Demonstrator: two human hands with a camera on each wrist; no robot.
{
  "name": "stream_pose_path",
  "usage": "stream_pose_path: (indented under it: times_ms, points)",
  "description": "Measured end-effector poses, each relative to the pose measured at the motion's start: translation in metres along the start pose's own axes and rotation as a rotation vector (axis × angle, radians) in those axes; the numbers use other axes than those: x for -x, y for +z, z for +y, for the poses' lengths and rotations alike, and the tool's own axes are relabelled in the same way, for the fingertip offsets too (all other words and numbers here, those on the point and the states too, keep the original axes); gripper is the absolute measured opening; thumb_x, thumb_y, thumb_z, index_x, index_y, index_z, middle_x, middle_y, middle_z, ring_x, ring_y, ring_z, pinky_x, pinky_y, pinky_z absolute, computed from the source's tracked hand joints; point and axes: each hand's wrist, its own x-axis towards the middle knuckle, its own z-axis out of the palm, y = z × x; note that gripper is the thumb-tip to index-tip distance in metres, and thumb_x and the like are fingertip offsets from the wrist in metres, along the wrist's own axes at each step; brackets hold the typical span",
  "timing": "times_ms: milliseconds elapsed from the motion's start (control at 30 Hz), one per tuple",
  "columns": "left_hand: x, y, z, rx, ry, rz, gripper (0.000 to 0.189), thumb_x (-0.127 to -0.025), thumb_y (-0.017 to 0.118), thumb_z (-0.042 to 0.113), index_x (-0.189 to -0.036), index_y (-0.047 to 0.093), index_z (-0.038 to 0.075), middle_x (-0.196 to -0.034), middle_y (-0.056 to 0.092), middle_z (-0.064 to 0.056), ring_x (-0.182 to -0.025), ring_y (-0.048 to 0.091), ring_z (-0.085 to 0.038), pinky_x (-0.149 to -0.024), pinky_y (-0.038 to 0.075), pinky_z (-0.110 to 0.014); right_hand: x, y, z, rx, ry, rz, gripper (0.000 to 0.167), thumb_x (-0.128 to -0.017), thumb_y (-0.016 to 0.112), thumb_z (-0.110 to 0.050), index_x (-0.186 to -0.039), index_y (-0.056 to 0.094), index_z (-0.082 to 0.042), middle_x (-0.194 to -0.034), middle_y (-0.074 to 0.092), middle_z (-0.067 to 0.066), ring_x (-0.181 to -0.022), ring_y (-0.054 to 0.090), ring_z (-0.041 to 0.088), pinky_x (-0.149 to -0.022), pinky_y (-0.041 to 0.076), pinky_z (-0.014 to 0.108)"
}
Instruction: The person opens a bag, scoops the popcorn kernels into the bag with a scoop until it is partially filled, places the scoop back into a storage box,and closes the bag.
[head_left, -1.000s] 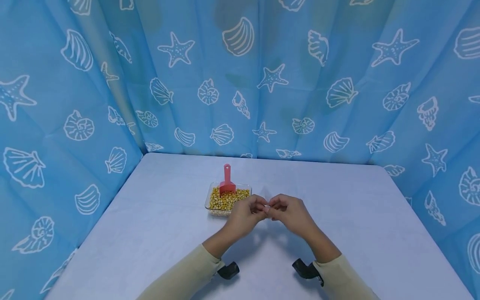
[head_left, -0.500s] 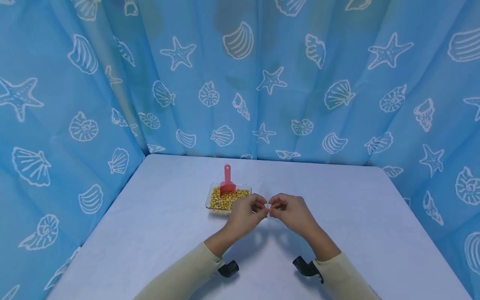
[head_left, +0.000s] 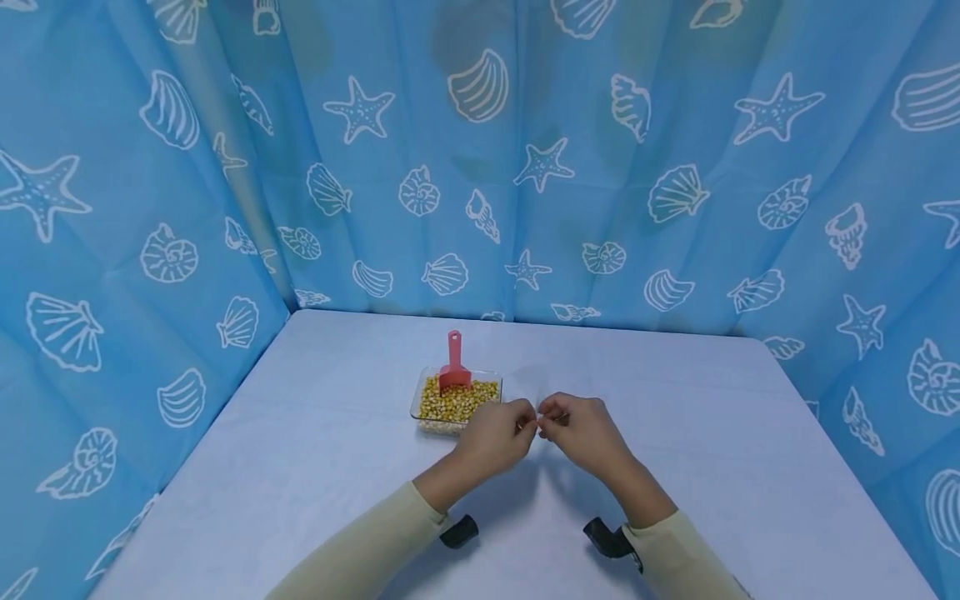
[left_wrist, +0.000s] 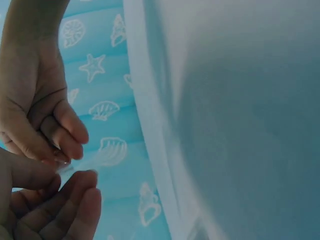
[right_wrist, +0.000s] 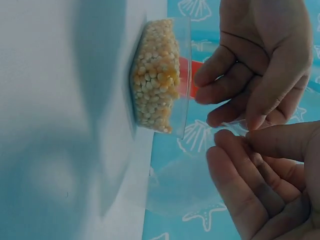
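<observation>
Between my two hands hangs a thin, see-through plastic bag (right_wrist: 172, 182), faint against the curtain in the right wrist view. My left hand (head_left: 497, 433) pinches its edge between thumb and forefinger, knuckles turned up. Close beside it, my right hand (head_left: 585, 429) also pinches the film with thumb and forefinger. In the left wrist view the clear film (left_wrist: 92, 162) shows at the fingertips, the other fingers loosely bent. Just left of the hands, a clear rectangular container (head_left: 415, 407) holds yellow corn kernels (head_left: 450, 406), with a red scoop (head_left: 454, 371) standing in them.
A white cloth covers the table (head_left: 315, 450). Blue curtains (head_left: 570, 208) with white shell and starfish prints stand behind it and at both sides. Black camera mounts (head_left: 459, 532) project from both wrists, below the sleeves.
My left hand has turned over, so its back now faces up more and its fingers are less visible. The hands stay close together; the container and scoop stay put.
</observation>
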Motion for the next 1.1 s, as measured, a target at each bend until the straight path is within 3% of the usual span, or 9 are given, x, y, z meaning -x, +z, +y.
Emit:
stream_pose_path:
  times_ms: [200, 367, 500, 767, 1100]
  points:
    - [0.000, 0.004, -0.002, -0.045, 0.013, 0.058, 0.012, -0.094, 0.063, 0.021, -0.087, 0.065, 0.012, -0.060, 0.052, 0.011, -0.050, 0.047, -0.001, -0.044, 0.041, -0.015, -0.001, 0.001, -0.003, 0.035, -0.011, -0.004, 0.004, -0.090, 0.068, -0.008, -0.091, 0.071, -0.011, -0.076, 0.067, -0.006, -0.068, 0.061, 0.007, -0.060, 0.053, 0.028]
    - [-0.001, -0.001, 0.000, -0.154, 0.053, 0.036, 0.015, -0.093, 0.063, 0.022, -0.082, 0.066, 0.012, -0.055, 0.048, 0.011, -0.047, 0.045, -0.002, -0.042, 0.038, -0.016, 0.000, 0.004, -0.004, 0.107, -0.047, 0.011, 0.004, -0.088, 0.071, -0.008, -0.090, 0.071, -0.012, -0.077, 0.067, -0.009, -0.068, 0.060, 0.005, -0.058, 0.052, 0.025]
    - [-0.002, -0.005, 0.000, -0.169, 0.077, 0.023, 0.015, -0.092, 0.064, 0.022, -0.082, 0.066, 0.012, -0.054, 0.047, 0.011, -0.046, 0.045, -0.002, -0.041, 0.037, -0.016, 0.000, 0.005, -0.004, 0.115, -0.060, 0.008, 0.003, -0.089, 0.071, -0.010, -0.092, 0.072, -0.010, -0.077, 0.068, -0.007, -0.068, 0.061, 0.003, -0.058, 0.052, 0.024]
    - [-0.002, -0.003, 0.002, -0.308, 0.134, 0.064, 0.024, -0.092, 0.062, 0.025, -0.072, 0.055, 0.014, -0.049, 0.040, 0.008, -0.042, 0.039, -0.005, -0.038, 0.030, -0.018, -0.002, 0.007, -0.008, 0.186, -0.072, 0.032, 0.006, -0.087, 0.068, -0.007, -0.084, 0.073, -0.010, -0.069, 0.064, -0.008, -0.059, 0.054, 0.005, -0.052, 0.049, 0.025]
    - [-0.003, -0.009, 0.000, -0.233, 0.109, 0.029, 0.022, -0.091, 0.062, 0.022, -0.071, 0.056, 0.014, -0.049, 0.042, 0.007, -0.042, 0.040, -0.005, -0.040, 0.033, -0.017, 0.000, 0.007, -0.007, 0.186, -0.147, 0.080, 0.008, -0.085, 0.072, -0.006, -0.080, 0.072, -0.012, -0.067, 0.063, -0.010, -0.058, 0.052, 0.005, -0.052, 0.049, 0.021]
